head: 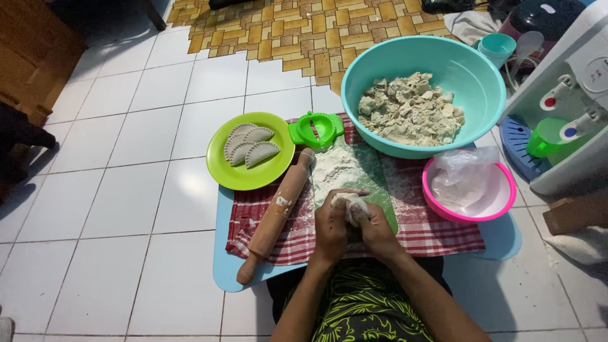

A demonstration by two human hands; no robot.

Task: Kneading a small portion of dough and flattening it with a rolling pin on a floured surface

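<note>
Both hands meet over the floured green mat (373, 174), the left hand (331, 223) and right hand (375, 229) cupped together around a small lump of dough (350, 206). Each grip is closed on that lump, fingers wrapped over it from either side, so the dough sits between the palms just above the mat's near edge.

From the hands, a wooden rolling pin (277, 215) lies at nine o'clock on the red checked cloth (430, 228), tilted, its far end near the green plate (250, 152) at eleven o'clock. Three folded half-moon pastries (251, 144) rest on that plate. A green folding press (316, 130) sits at twelve o'clock, and beyond it at one o'clock stands a big teal bowl (465, 69) of crumbly filling (410, 113). A pink bowl (491, 202) holding a clear plastic bag (459, 174) is at three o'clock. Everything rests on a blue board (223, 266) on the tiled floor (126, 190).

To shape the lump well, I judge even pressure from both palms matters, turning it until smooth, with enough flour on the mat to stop sticking before rolling.
</note>
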